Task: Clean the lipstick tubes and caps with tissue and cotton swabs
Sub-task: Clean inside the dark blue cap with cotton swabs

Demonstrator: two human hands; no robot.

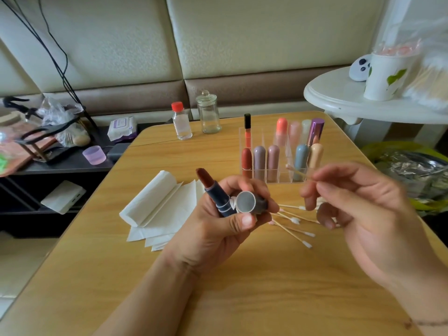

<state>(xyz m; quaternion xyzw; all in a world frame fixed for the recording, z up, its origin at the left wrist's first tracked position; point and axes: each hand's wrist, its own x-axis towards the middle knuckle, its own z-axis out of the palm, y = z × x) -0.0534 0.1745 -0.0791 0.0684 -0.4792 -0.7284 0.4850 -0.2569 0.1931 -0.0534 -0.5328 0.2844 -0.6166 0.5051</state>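
Swab-cleaning step: your left hand (218,214) grips the open lipstick tube (213,192) and its cap (249,203) above the table (242,287); your right hand (358,204) pinches a cotton swab (299,172), to be guided next into the cap, judging by its position

We see a home living room; a padded cream sofa (218,44) backs a wooden table (218,275); a white side table (339,98) holds household clutter.

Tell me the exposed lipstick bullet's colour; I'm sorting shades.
Dark brownish red lipstick bullet, above its blue-grey tube in the left hand; head view.
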